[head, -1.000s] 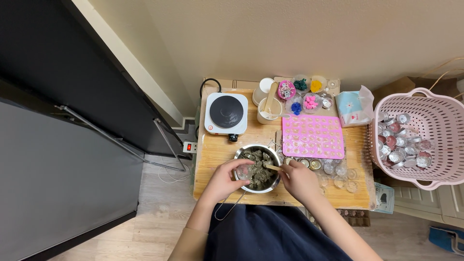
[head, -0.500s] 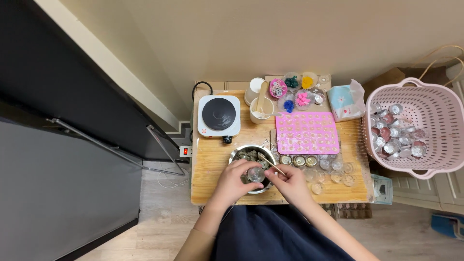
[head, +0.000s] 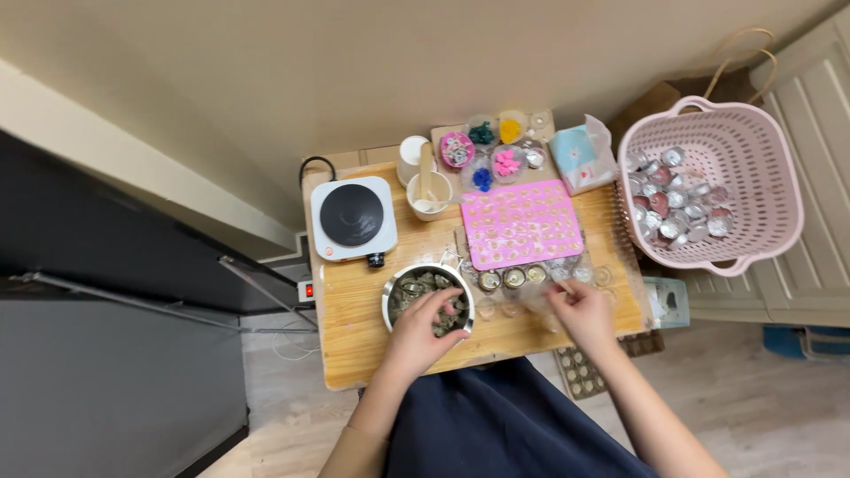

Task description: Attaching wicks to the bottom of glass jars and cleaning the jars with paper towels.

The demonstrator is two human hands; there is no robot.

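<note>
While the white hotplate (head: 352, 218) sits at the far left of the wooden table (head: 354, 341), the left hand (head: 425, 329) reaches into the metal bowl (head: 390, 299) just right of it, fingers curled over the small grey-green pieces; whether it pinches one I cannot tell. Past the bowl lies the pink mould (head: 521, 224). The right hand (head: 583, 310) rests among clear cups (head: 513, 278) below it, fingertips pressed together, on what is too small to tell. A pink basket (head: 761, 159) stands furthest right
</note>
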